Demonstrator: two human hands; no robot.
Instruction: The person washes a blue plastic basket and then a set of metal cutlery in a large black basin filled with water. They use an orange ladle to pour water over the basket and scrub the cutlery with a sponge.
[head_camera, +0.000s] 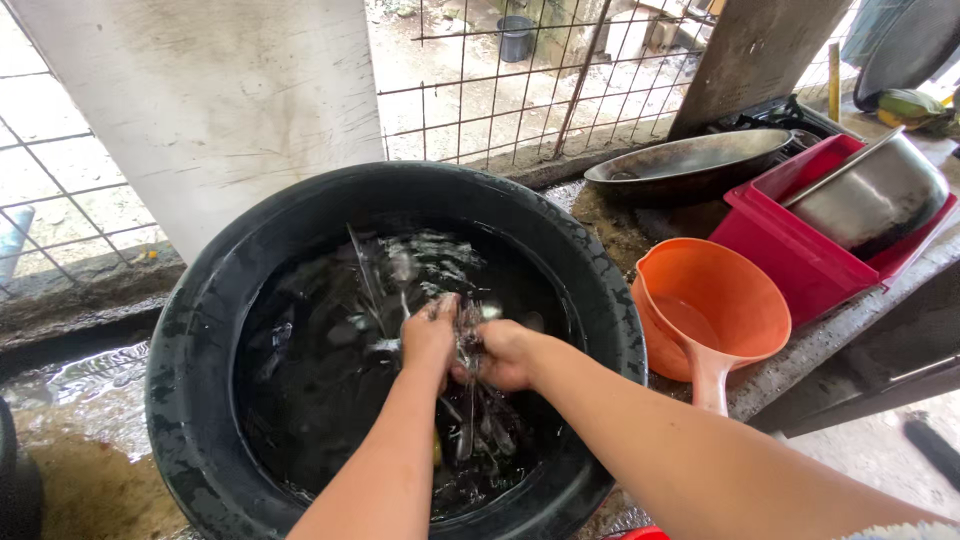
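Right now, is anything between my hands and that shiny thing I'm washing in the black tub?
Nothing visible. The left hand and right hand both already grip the shiny item over the water in the black tub.

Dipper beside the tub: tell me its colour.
Orange, the dipper shows best in the head view.

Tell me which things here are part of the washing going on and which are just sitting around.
In use:
left hand and right hand, gripping a shiny item I cannot identify
black tub of water

Sitting around:
orange dipper
red bin holding a steel pot
dark pan
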